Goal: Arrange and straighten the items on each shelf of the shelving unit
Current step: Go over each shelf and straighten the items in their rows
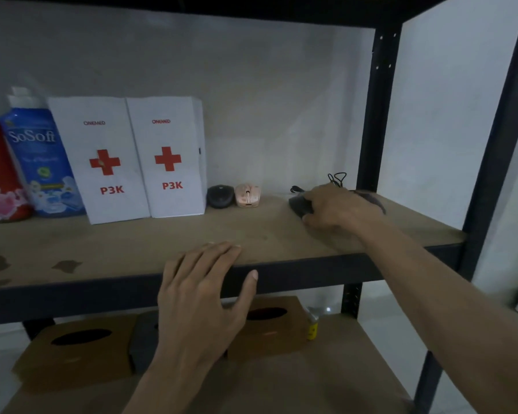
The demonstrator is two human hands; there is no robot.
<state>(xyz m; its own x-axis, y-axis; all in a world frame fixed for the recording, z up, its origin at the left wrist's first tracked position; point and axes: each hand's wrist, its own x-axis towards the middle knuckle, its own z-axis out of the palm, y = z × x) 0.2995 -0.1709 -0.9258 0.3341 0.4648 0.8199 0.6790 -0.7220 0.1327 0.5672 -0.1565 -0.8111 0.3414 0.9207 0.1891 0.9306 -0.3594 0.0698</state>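
Wooden shelf board (251, 231), black metal frame, dim light. Person's right hand (332, 207) is curled over the wired mouse (299, 204), fingers gripping it; its cable (337, 177) loops just behind the knuckles. The left hand (204, 291) lies on the shelf's front edge, fingers straight and close together. A dark round mouse (220, 197) and a pink mouse (247, 195) sit well left of the right fingertips, beside the P3K boxes (168, 156).

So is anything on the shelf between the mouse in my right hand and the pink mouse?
Nothing visible. Only bare shelf board lies between the black mouse your right hand holds and the pink mouse. Its cable loops behind the hand, out of that path.
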